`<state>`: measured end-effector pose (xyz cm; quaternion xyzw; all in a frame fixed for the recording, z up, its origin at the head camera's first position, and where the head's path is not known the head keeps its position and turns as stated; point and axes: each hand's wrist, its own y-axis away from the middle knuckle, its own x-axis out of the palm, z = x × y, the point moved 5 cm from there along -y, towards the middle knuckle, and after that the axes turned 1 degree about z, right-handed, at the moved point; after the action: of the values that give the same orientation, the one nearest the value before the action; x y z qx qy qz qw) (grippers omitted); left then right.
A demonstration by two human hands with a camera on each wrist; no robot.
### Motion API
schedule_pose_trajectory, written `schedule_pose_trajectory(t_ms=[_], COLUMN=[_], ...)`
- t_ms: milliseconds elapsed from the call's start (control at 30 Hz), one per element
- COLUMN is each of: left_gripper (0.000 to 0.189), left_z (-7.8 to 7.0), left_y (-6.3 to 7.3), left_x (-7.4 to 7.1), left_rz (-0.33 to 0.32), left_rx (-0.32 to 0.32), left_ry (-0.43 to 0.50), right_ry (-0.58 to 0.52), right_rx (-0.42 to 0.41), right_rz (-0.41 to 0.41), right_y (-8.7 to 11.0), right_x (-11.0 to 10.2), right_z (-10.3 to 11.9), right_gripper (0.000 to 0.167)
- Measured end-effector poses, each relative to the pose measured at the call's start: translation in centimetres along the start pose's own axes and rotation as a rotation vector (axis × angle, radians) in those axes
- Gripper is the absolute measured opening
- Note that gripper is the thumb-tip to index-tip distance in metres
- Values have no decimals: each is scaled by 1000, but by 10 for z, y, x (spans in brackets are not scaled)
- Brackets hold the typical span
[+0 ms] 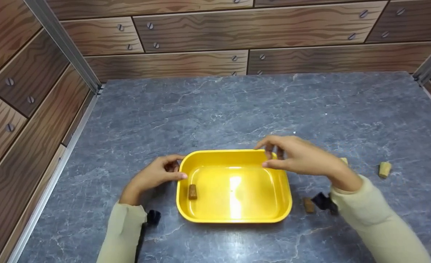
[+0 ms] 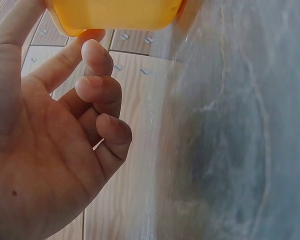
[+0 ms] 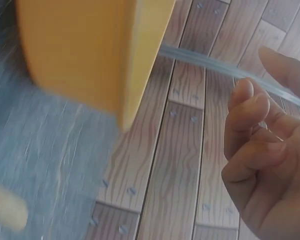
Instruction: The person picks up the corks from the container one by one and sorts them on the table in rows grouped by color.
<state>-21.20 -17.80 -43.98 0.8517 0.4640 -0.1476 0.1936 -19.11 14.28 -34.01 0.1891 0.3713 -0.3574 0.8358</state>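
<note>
A yellow plastic tub [image 1: 233, 215] stands on the marbled tabletop. Its left rim lies between the thumb and index finger of my left hand [image 1: 157, 171], which pinches it; the other fingers curl loosely below in the left wrist view. Over the tub's far right corner hovers my right hand [image 1: 299, 155], its fingers loosely bent and holding nothing. The right wrist view shows that hand [image 3: 275, 160] apart from the tub wall [image 3: 75, 50]. Inside the tub, near its left side, lies a small brown cork-like piece [image 1: 192, 191].
Right of the tub lie a brown cork-like piece [image 1: 309, 205] and a pale cork-like piece [image 1: 385, 170]. Another pale piece [image 1: 344, 160] is mostly hidden behind the right wrist. Wood-patterned panels [image 1: 252, 31] border the back and sides of the tabletop [image 1: 200, 109].
</note>
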Motion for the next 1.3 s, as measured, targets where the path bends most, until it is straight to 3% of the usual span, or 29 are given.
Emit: schedule_pose_trajectory(t_ms=[200, 367, 667, 1033, 1300], left_gripper=[50, 51, 48, 50, 49], left_z=[-1, -1, -1, 0, 0], left_y=[-1, -1, 0, 1, 0], left_x=[0, -1, -1, 0, 1], left_rz=[1, 2, 7, 7, 11], left_rx=[3, -8, 20, -7, -2], left_ry=[-5, -19, -22, -14, -3], right_ry=[19, 18, 43, 44, 26], right_rx=[-15, 5, -32, -66, -81], right_rz=[68, 87, 101, 111, 163], right_y=[-21, -33, -54, -80, -93], right_x=[13, 15, 20, 44, 68], right_z=[14, 27, 47, 46, 42], right_gripper=[39, 38, 38, 38, 37])
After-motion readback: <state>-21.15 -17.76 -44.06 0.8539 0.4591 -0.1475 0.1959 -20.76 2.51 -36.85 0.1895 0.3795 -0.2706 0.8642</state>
